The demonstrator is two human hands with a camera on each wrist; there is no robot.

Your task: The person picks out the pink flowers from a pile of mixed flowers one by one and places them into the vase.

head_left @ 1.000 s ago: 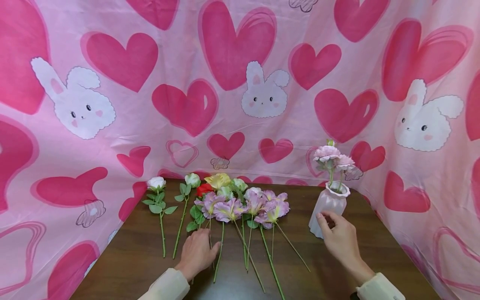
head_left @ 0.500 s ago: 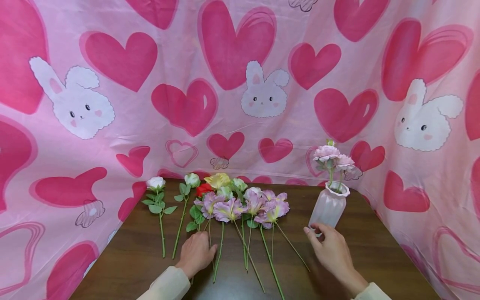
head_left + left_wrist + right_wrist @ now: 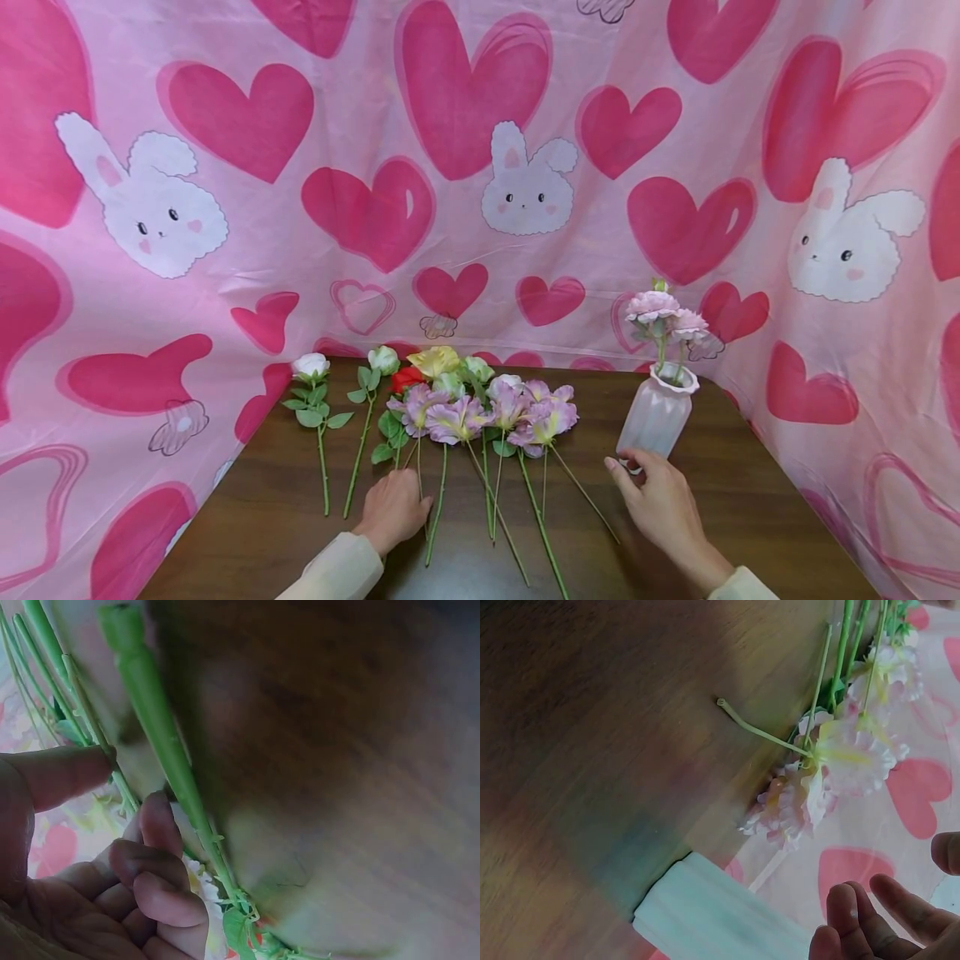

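- Head view: a person's 2 bare hands, in cream sleeves (image 3: 337,571), work at a brown wooden table (image 3: 240,533).
- Left hand (image 3: 392,510): low over the stems at the near end of the flower row. Its fingers are loosely bent, with a gap between thumb and fingertips and nothing plainly held.
- Beside it, seen from the left wrist: a thick green stem (image 3: 169,742) runs just past the fingertips, and thinner stems (image 3: 75,705) pass behind the thumb tip. Whether skin touches any stem, I cannot tell.
- Right hand (image 3: 663,504): just in front of the vase's base, fingers gently bent, thumb apart from them, nothing in its grasp. Contact with the vase is unclear.
- Vase (image 3: 656,421): pale pink, upright on the table's right side, with 2 pink flowers (image 3: 654,307) in its mouth.
- Purple flowers (image 3: 460,419): bunched mid-table, heads away from the person, some stems crossing.
- Behind them: a yellow flower (image 3: 435,361) and a red flower (image 3: 407,379).
- To their left: 2 white roses (image 3: 311,367) lying apart.
- Around the table: pink cloth (image 3: 375,125) printed with hearts and rabbits.
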